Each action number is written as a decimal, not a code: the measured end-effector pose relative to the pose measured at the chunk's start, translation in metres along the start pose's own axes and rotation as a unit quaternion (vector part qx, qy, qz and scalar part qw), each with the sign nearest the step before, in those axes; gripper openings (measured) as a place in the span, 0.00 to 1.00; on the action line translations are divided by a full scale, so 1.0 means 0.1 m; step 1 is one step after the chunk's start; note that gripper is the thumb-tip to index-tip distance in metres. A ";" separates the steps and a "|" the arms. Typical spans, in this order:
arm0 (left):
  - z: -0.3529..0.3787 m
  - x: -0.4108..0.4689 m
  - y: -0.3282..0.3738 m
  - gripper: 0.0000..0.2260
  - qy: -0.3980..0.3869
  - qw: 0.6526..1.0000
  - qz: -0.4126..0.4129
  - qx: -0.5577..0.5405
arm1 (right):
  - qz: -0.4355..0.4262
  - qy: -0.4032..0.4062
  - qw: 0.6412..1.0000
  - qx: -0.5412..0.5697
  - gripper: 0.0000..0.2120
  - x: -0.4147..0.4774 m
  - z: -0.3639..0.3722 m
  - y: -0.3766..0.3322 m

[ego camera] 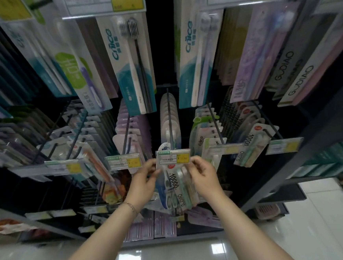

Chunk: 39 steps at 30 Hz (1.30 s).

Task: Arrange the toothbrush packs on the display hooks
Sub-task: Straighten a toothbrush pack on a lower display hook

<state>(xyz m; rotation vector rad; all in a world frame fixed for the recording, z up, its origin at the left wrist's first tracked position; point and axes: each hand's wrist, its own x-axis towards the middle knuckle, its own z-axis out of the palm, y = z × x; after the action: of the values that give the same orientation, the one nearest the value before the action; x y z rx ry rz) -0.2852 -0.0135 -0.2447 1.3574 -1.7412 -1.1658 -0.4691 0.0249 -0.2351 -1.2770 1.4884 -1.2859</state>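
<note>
Toothbrush pack mid-hanging, frame centre.
I see left hand and right hand pinching its top; next, I judge, its hole must meet the display hook.

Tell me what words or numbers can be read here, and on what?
"Cnice": teal-and-white pack, top row, and its neighbour.
"GUDIAO": long packs, upper right.
"10000" and "GUDIAO": held pack, between left hand and right hand.
"10000", "GUDIAO": hanging pack, further right.
Price tags: too blurred to read.
</note>
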 end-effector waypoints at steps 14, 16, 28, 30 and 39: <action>0.06 -0.06 -0.11 0.07 -0.005 1.000 -0.011 -0.004 | 0.008 0.018 1.000 0.017 0.09 -0.09 -0.07 0.04; 0.07 -0.07 -0.09 0.07 -0.005 1.000 -0.007 -0.010 | 0.008 0.017 1.000 0.016 0.09 -0.10 -0.07 0.06; 0.11 0.01 -0.01 0.07 0.022 0.997 -0.037 -0.063 | 0.032 0.016 0.999 0.016 0.08 -0.10 -0.11 0.10; 0.08 0.04 0.02 0.08 0.006 0.998 -0.025 -0.063 | 0.028 0.012 0.999 0.014 0.07 -0.10 -0.11 0.08; 0.07 -0.06 -0.03 0.11 -0.020 0.999 0.002 -0.037 | 0.066 -0.068 0.996 0.004 0.07 -0.06 -0.03 0.04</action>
<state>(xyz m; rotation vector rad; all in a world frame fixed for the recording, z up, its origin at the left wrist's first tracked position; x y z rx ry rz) -0.2885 -0.0059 -0.2499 1.2949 -1.7112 -1.2512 -0.4721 0.0312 -0.2389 -1.2150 1.4446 -1.0977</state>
